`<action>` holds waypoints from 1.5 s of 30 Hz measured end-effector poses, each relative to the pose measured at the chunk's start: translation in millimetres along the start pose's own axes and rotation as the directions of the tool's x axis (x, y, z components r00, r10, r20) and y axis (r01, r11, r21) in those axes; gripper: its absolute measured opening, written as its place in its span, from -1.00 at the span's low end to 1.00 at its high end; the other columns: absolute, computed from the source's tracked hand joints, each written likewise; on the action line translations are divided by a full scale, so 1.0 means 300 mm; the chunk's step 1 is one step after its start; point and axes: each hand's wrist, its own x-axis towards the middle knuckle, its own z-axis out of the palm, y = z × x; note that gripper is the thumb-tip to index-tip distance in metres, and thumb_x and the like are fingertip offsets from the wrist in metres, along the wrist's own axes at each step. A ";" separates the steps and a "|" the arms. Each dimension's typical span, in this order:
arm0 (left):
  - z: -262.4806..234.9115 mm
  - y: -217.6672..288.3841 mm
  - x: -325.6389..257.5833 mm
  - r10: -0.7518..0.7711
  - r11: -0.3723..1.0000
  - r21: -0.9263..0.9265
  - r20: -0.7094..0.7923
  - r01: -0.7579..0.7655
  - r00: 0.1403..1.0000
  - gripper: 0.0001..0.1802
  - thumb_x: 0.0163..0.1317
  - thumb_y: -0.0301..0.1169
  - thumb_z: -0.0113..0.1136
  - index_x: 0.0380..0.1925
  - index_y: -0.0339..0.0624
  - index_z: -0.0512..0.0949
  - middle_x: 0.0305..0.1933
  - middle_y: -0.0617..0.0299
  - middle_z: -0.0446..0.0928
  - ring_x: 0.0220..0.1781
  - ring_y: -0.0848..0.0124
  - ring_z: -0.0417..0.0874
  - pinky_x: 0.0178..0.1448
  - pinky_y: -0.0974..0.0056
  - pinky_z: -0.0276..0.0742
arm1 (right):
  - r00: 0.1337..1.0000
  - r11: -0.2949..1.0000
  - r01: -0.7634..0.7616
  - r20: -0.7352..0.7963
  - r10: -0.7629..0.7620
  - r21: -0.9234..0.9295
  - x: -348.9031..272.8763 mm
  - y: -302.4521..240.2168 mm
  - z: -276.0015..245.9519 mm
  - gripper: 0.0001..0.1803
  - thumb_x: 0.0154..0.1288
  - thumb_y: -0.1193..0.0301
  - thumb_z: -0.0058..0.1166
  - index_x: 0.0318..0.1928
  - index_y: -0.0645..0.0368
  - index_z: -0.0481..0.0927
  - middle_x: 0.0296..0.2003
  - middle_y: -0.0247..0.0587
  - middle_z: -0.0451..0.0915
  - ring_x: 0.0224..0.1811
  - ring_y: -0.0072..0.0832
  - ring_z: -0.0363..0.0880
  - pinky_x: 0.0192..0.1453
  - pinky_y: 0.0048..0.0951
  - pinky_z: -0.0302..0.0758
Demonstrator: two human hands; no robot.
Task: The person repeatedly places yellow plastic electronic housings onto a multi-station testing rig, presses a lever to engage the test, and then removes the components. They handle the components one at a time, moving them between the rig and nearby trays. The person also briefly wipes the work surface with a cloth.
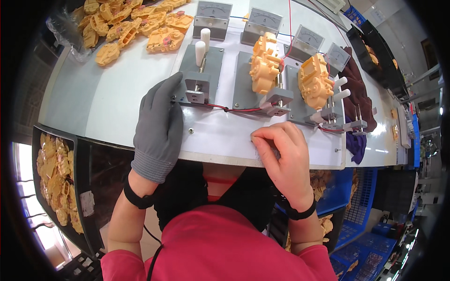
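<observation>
Left hand (158, 126), grey glove, flat and open on white bench (117, 93), fingertips touching near edge of empty left fixture (200, 70); nothing gripped. Right hand (283, 154) bare, fingers curled together at near bench edge; can't tell if anything pinched. Middle fixture loaded w/ yellow gearbox housing (263, 63); right fixture loaded w/ second housing (315, 80). Judged: 2 of 3 stations filled, left one open. Pile of housings (136, 23) far left, more in tray (56, 182) near left.
</observation>
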 end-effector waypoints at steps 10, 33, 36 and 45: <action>0.035 -0.021 -0.015 -0.198 0.953 -0.234 0.007 0.194 0.980 -0.61 0.48 -0.52 -0.14 0.28 -0.30 0.33 0.16 0.08 0.46 0.17 0.39 0.47 0.29 0.29 0.35 | 0.993 0.995 0.084 -0.074 -0.088 -0.051 -0.005 0.023 0.005 -0.84 0.09 0.44 0.32 -0.29 0.06 0.63 -0.36 -0.34 0.51 -0.30 -0.34 0.50 -0.19 -0.34 0.35; 0.027 -0.025 -0.010 -0.183 0.969 -0.168 0.012 0.182 0.983 -0.60 0.47 -0.50 -0.12 0.27 -0.30 0.33 0.21 0.07 0.43 0.20 0.37 0.45 0.33 0.24 0.33 | 0.991 0.991 0.097 -0.085 -0.105 -0.096 -0.008 0.028 0.015 -0.85 0.10 0.43 0.30 -0.30 0.02 0.60 -0.37 -0.41 0.47 -0.31 -0.41 0.46 -0.21 -0.36 0.29; 0.032 -0.036 -0.016 -0.181 0.966 -0.188 -0.001 0.178 0.983 -0.62 0.48 -0.48 -0.11 0.26 -0.29 0.35 0.19 0.07 0.45 0.20 0.35 0.45 0.34 0.22 0.32 | 0.991 0.990 0.098 -0.076 -0.106 -0.100 -0.005 0.024 0.011 -0.86 0.11 0.43 0.31 -0.31 0.02 0.60 -0.38 -0.42 0.48 -0.32 -0.42 0.47 -0.22 -0.36 0.29; 0.022 -0.011 -0.004 -0.217 0.955 -0.206 0.013 0.215 0.976 -0.57 0.37 -0.62 -0.16 0.23 -0.32 0.37 0.26 0.02 0.41 0.33 0.24 0.41 0.42 0.19 0.26 | 0.990 0.990 0.110 -0.074 -0.117 -0.092 -0.002 0.023 0.012 -0.83 0.06 0.46 0.35 -0.31 0.04 0.63 -0.40 -0.40 0.52 -0.34 -0.40 0.48 -0.22 -0.36 0.29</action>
